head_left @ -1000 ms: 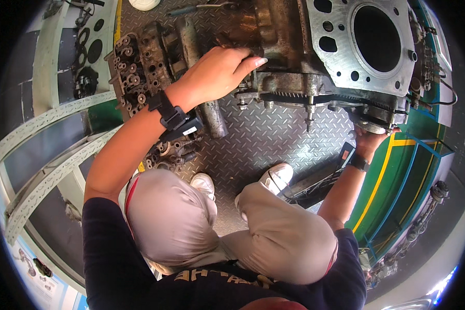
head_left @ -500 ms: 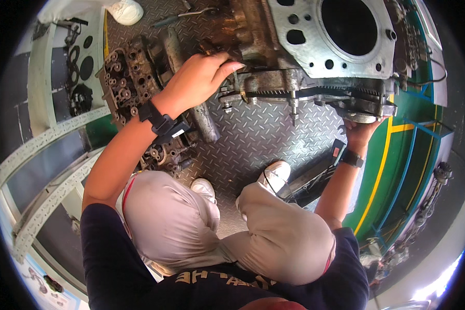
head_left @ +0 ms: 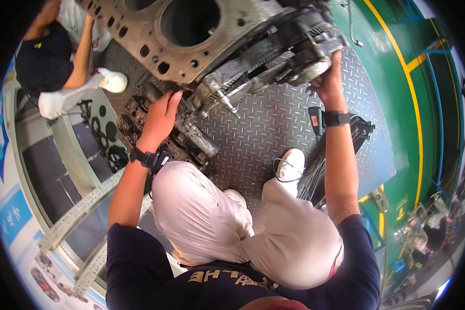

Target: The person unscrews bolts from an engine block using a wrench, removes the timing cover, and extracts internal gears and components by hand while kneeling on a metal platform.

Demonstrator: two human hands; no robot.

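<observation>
A large engine block [head_left: 134, 39] with round cylinder bores and a flat upper face lies at the far side. Along its near end runs a dark, greasy gear assembly [head_left: 279, 57]; a metal stud [head_left: 222, 97] sticks out toward me. My left hand [head_left: 161, 120] is closed at the block's left corner, thumb on top, other fingertips partly hidden. My right hand [head_left: 329, 85] is wrapped round the rounded metal part at the assembly's right end, its fingers partly underneath. Below my left hand lie a rusty cylinder head [head_left: 134, 121] and a grey metal tube [head_left: 200, 138].
Diamond-plate flooring [head_left: 253, 129] lies under the block, with green floor [head_left: 398, 103] and yellow lines to the right. Another person [head_left: 49, 64] is at the far left. A perforated metal frame [head_left: 82, 214] stands left, and a black case with cables [head_left: 320, 165] near my right foot.
The view has turned, so the block now appears slanted and farther left, with its gear end angled up to the right. Another person has come into view. Both hands stay at the block.
</observation>
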